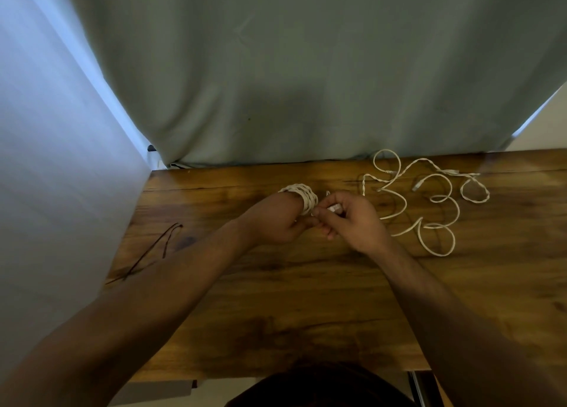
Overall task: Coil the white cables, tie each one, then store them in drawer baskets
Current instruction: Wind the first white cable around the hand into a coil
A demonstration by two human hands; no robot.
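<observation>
A coiled white braided cable (302,198) is gripped in the closed left hand (276,222) above the wooden table (276,299); its plug end is pinched by the right hand (349,219). The tail should be tucked snugly.

- Table (306,299), lower frame: wood, dark-grained, glossy with a soft sheen.
- Curtain (306,69), upper frame: grey-green cloth, matt (faint creases).
- Loose cables (429,204), right: white, twisted, matt.
- Ties (153,250), left: thin, dark, wiry; material unclear.
</observation>
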